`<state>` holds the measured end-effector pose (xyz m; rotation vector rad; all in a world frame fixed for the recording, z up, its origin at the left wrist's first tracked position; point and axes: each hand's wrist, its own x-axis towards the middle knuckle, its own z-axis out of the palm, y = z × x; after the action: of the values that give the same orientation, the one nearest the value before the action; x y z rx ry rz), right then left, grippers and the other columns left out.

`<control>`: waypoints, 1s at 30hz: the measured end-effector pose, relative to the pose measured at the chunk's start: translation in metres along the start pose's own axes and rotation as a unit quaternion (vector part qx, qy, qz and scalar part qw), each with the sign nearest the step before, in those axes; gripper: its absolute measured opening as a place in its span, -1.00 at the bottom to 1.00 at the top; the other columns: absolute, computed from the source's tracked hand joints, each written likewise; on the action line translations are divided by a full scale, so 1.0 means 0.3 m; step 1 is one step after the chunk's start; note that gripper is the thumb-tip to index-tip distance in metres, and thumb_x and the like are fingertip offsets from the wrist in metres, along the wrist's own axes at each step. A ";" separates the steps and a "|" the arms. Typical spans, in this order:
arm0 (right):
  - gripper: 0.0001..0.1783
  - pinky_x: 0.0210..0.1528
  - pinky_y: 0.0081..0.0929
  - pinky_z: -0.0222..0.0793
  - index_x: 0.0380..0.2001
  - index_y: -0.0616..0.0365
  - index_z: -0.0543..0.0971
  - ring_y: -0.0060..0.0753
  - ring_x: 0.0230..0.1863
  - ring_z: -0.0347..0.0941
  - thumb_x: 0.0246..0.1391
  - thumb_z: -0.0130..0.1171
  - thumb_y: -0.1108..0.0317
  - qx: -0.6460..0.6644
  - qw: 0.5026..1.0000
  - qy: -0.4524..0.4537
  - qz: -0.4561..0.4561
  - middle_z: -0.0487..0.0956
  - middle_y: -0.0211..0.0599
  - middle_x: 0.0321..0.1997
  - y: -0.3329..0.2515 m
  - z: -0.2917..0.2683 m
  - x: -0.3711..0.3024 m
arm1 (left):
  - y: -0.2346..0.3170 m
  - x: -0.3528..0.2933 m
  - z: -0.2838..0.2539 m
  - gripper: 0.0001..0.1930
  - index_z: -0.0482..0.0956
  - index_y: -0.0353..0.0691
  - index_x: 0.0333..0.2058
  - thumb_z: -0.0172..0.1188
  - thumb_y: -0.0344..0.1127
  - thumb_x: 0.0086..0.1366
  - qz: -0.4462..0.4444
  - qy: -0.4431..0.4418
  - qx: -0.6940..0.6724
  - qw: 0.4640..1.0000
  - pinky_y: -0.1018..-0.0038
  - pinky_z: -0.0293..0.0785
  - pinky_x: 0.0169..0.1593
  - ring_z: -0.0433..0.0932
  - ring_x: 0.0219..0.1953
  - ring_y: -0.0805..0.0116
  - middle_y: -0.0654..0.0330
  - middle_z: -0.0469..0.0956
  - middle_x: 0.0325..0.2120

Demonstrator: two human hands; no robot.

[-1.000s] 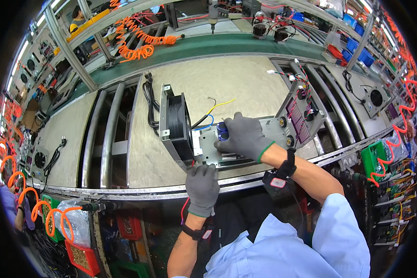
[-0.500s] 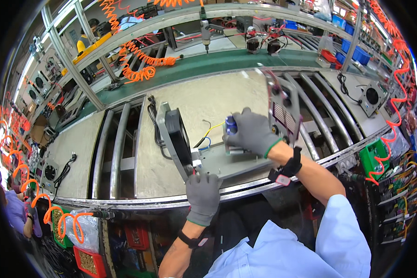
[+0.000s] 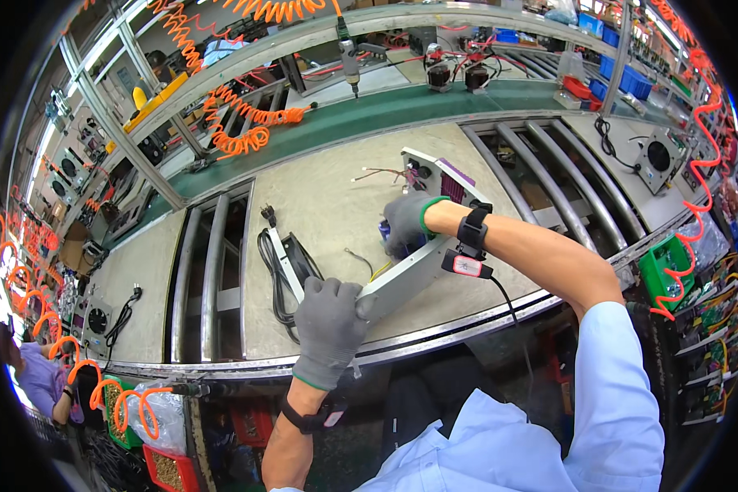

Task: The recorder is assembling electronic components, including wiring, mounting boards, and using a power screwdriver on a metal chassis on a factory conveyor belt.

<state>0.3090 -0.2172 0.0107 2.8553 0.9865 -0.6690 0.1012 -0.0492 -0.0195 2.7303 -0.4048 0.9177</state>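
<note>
A grey sheet-metal chassis (image 3: 412,283) stands tilted on the bench, its long side toward me. My left hand (image 3: 328,328), in a grey glove, is closed on its left front corner. A black fan (image 3: 302,257) sits at the chassis's left end, partly behind a narrow metal edge. My right hand (image 3: 416,223), gloved too, reaches over the long side, with its fingers closed round a blue part (image 3: 385,233) that is mostly hidden. At the right end stands a panel with a purple finned piece (image 3: 457,180) and loose thin wires (image 3: 389,174). A yellow wire (image 3: 379,271) shows behind the long side.
A black power cord (image 3: 272,271) lies coiled left of the chassis. Metal rollers (image 3: 213,271) flank the bench plate (image 3: 344,189) on both sides. A power screwdriver (image 3: 348,61) hangs above the green belt (image 3: 385,100). Another fan unit (image 3: 660,156) stands far right.
The chassis has turned and tipped, so its long side now faces me. Its right end panel has swung left and away. My left hand moved slightly left and up; my right hand still grips the blue part.
</note>
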 end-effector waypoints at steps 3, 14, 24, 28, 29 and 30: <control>-0.19 0.02 -0.18 0.58 -0.01 0.20 0.73 0.02 0.03 0.69 -0.24 0.47 -0.20 0.003 0.998 -0.049 -0.036 0.73 0.01 0.04 -0.005 0.039 0.026 | -0.005 -0.002 -0.011 -0.79 0.65 -0.11 -0.31 0.43 -0.18 0.15 -0.005 -0.009 -0.006 1.000 0.19 0.52 -0.35 0.52 -0.29 0.07 0.18 0.56 -0.42; -0.72 -0.26 -0.24 0.53 -0.20 0.14 0.65 -0.08 -0.25 0.65 0.08 0.43 0.25 0.041 0.842 0.533 -0.076 0.63 -0.20 -0.30 0.243 0.182 -0.544 | -0.084 -0.193 -0.164 -0.44 0.60 -0.22 0.12 0.47 -0.27 0.12 -0.102 -0.017 0.046 0.994 0.03 0.40 0.26 0.41 0.21 -0.21 -0.18 0.44 0.19; -0.10 0.16 -0.16 0.56 -0.19 0.26 0.78 0.06 0.01 0.69 -0.28 0.40 -0.44 -0.069 0.910 -0.158 0.378 0.74 0.10 -0.05 1.016 0.793 -1.141 | -0.079 -0.504 -0.105 -0.03 0.26 -0.36 0.38 0.47 0.08 0.15 -0.243 0.068 0.054 0.966 -0.08 0.21 0.41 0.20 0.42 -0.32 -0.31 0.17 0.39; -0.16 -0.01 -0.23 0.63 -0.10 0.27 0.75 -0.07 -0.12 0.73 -0.26 0.53 -0.27 0.055 0.885 -0.114 0.447 0.75 0.08 -0.11 1.133 0.878 -1.184 | 0.106 -0.521 -0.172 -0.22 0.37 -0.32 0.15 0.30 0.25 0.26 -0.144 0.169 0.114 0.968 0.00 0.32 0.31 0.29 0.32 -0.26 -0.30 0.26 0.28; -0.22 -0.05 -0.24 0.63 -0.11 0.28 0.75 -0.08 -0.14 0.73 -0.24 0.55 -0.19 0.144 0.870 -0.128 0.454 0.76 0.06 -0.13 1.120 0.890 -1.191 | 0.146 -0.506 -0.179 -0.28 0.38 -0.31 0.12 0.29 0.21 0.28 -0.110 0.165 0.077 0.977 0.01 0.35 0.27 0.35 0.26 -0.23 -0.26 0.30 0.23; -0.28 -0.09 -0.24 0.64 -0.12 0.28 0.75 -0.10 -0.17 0.72 -0.23 0.57 -0.11 0.207 0.850 -0.133 0.466 0.76 0.04 -0.15 1.103 0.888 -1.198 | 0.183 -0.486 -0.181 -0.34 0.39 -0.30 0.08 0.29 0.17 0.30 -0.084 0.163 0.044 0.982 0.02 0.39 0.23 0.40 0.21 -0.19 -0.23 0.35 0.18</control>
<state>0.1520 -0.7364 -0.1127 2.9067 -0.6610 -1.1565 -0.0585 -0.0570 -0.0599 2.5723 -0.0713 1.3321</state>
